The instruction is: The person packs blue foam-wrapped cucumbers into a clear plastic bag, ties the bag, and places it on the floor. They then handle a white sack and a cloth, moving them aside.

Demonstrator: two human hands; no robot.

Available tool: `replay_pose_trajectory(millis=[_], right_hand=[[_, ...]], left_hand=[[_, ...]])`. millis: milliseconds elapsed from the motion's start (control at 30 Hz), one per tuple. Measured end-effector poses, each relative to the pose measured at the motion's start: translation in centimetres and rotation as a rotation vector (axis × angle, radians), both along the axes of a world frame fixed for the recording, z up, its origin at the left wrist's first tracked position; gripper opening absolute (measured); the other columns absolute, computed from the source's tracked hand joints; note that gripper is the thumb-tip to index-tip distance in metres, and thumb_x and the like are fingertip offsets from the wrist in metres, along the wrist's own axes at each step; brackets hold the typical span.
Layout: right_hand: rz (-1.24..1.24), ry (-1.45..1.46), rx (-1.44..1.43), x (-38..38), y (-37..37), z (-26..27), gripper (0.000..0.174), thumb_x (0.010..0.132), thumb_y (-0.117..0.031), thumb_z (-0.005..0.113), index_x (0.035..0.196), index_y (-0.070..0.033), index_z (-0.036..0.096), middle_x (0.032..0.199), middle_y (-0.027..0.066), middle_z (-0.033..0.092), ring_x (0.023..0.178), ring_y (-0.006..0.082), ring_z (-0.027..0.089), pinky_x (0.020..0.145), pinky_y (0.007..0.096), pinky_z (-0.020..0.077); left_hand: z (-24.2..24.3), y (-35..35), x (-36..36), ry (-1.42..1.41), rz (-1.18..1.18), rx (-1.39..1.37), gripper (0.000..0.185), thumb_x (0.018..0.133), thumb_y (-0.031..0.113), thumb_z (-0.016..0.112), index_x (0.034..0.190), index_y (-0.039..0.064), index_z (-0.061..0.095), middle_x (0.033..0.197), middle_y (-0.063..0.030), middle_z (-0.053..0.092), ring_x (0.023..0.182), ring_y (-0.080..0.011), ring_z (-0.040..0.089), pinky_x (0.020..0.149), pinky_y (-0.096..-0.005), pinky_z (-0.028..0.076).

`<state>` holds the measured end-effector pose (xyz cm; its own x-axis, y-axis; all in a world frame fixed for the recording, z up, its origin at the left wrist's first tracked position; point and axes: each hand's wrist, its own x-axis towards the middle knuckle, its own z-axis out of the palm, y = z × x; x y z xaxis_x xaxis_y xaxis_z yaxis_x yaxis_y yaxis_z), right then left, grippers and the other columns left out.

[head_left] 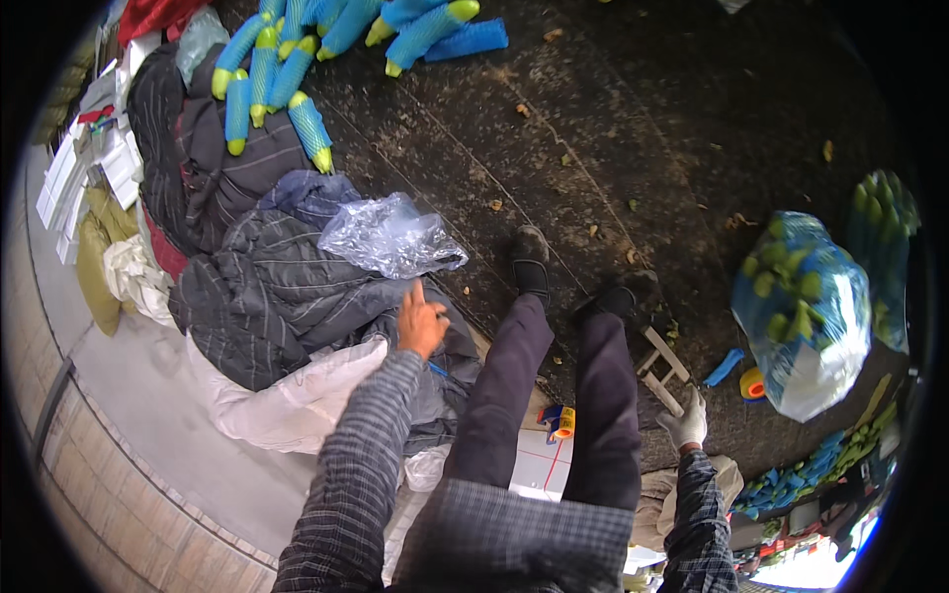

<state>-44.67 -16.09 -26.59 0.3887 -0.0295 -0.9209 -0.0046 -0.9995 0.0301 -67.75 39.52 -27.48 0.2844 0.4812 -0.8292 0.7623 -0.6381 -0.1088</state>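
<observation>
My left hand [421,322] is bare and empty, its index finger stretched out over a dark striped quilt [296,296]. Just beyond its fingertips, a crumpled clear plastic bag [397,236] rests on the quilt's edge. A white glove covers my right hand [686,424], whose thumb and fingers are spread at the near end of a small wooden H-shaped frame [662,370]; whether they touch it is unclear. To the right of that frame lie a blue foam net sleeve [723,368] and a yellow-rimmed tape roll [752,385].
Long green vegetables in blue net sleeves [263,78] are heaped at the upper left. A filled plastic bag [804,311] of similar vegetables stands at right. A tape dispenser [557,424] shows between my legs, above a white box [541,463]. Dry leaves dot the dark floor [593,148].
</observation>
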Motion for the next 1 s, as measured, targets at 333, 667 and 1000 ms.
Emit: replay_pose_trajectory(millis=[333,667,1000], right_hand=[[0.302,0.290,-0.096,-5.2,-4.2,-10.3,0.051,0.082,-0.043,0.086,0.125,-0.018,0.075,0.129,0.0130,0.073,0.126,0.0350,0.067,0.105,0.0513,0.0522],[0.042,0.379,-0.069,-4.3,5.8,3.2,0.064,0.092,-0.056,0.072,0.144,-0.020,0.065,0.145,0.0120,0.068,0.135,0.0328,0.064,0.112,0.0484,0.0505],[-0.532,0.390,0.146,-2.8,8.6,6.8,0.063,0.097,-0.053,0.069,0.147,-0.015,0.065,0.143,0.0136,0.070,0.135,0.0334,0.064,0.114,0.0446,0.0484]], left_hand=[[-16.9,13.5,-3.1,0.076,-0.343,-0.098,0.060,0.084,0.029,0.081,0.134,-0.001,0.067,0.144,-0.0212,0.062,0.150,-0.0377,0.046,0.124,-0.0518,0.034],[8.5,9.9,13.1,-0.653,0.259,-0.175,0.037,0.072,0.006,0.081,0.109,0.004,0.073,0.113,-0.0158,0.071,0.102,-0.0276,0.069,0.085,-0.0417,0.054],[18.4,9.3,24.1,-0.390,0.139,-0.233,0.088,0.086,0.033,0.083,0.158,0.012,0.037,0.136,-0.0171,0.065,0.116,-0.0276,0.067,0.102,-0.0370,0.053]])
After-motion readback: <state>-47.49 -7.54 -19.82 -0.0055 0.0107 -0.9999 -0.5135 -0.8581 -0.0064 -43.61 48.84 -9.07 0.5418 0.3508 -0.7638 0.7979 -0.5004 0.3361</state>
